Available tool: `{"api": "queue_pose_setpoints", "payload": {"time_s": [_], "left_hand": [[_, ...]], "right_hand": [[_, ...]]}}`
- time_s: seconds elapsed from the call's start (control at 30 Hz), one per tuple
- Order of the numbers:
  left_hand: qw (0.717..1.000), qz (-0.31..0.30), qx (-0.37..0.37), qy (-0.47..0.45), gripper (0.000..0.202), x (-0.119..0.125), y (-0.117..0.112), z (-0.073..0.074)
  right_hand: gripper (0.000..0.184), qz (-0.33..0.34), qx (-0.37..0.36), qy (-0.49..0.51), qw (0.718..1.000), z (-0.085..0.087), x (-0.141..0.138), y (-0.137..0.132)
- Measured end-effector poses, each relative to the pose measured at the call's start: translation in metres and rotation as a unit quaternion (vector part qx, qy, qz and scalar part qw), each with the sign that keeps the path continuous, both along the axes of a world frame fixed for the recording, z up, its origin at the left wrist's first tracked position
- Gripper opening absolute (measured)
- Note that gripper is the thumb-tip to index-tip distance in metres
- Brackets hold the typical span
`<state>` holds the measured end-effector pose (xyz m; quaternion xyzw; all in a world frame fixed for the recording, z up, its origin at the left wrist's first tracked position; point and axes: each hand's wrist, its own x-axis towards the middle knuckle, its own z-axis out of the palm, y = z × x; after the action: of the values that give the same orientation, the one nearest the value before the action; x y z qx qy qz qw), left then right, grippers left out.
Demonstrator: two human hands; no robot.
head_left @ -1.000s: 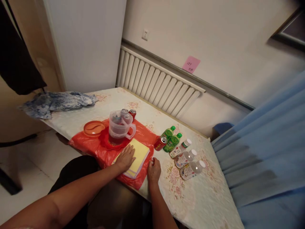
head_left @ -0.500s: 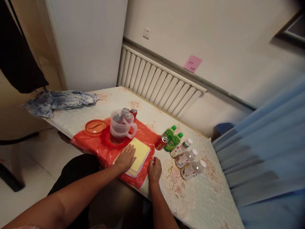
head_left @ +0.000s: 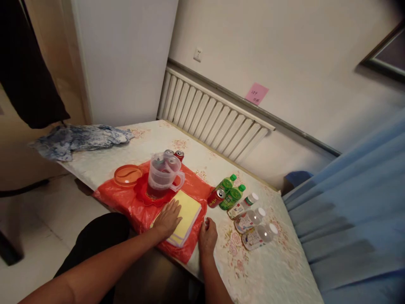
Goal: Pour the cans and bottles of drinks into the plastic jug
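Observation:
My left hand point(head_left: 167, 218) lies flat, fingers stretched out, on a folded yellow cloth point(head_left: 187, 207) with pale edges. Under the cloth is a red plastic sheet point(head_left: 117, 197). My right hand point(head_left: 208, 237) rests on the table beside the sheet's right edge, its fingers loosely curled in and nothing visible in them. Just beyond the cloth, a clear plastic jug point(head_left: 160, 179) stands upright in a red scalloped dish point(head_left: 141, 192), with dark contents low inside and its handle to the right. An orange round lid point(head_left: 122, 176) lies left of the dish.
Green bottles point(head_left: 233, 197), a red can point(head_left: 216, 198) and clear labelled bottles point(head_left: 251, 219) stand to the right. Two more cans point(head_left: 179, 155) are behind the jug. Blue-white fabric point(head_left: 85, 138) lies at the table's far left, and a blue curtain point(head_left: 354, 202) hangs at right.
The view has tilted slightly, so everything sits a little lower in the picture. Both hands keep their places, the left flat on the cloth and the right curled beside the sheet.

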<state>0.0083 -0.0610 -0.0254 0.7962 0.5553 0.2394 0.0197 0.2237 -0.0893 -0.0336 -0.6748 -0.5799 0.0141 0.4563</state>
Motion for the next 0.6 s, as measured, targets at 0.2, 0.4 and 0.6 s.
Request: {"api": "queue_pose_setpoints", "payload": {"time_s": [0.2, 0.4, 0.6], "left_hand": [[0.999, -0.003, -0.018, -0.029, 0.039, 0.004, 0.001, 0.011], [0.992, -0.084, -0.016, -0.087, 0.032, 0.006, 0.01, 0.024], [0.964, -0.165, -0.077, -0.195, 0.024, 0.003, 0.019, 0.04]], "right_hand": [[0.038, -0.047, 0.001, 0.058, 0.997, 0.0, 0.005, -0.007], [0.039, -0.033, 0.023, 0.106, 0.994, 0.025, 0.0, -0.006], [0.037, 0.095, 0.005, 0.116, 0.989, 0.095, -0.033, 0.072]]}}
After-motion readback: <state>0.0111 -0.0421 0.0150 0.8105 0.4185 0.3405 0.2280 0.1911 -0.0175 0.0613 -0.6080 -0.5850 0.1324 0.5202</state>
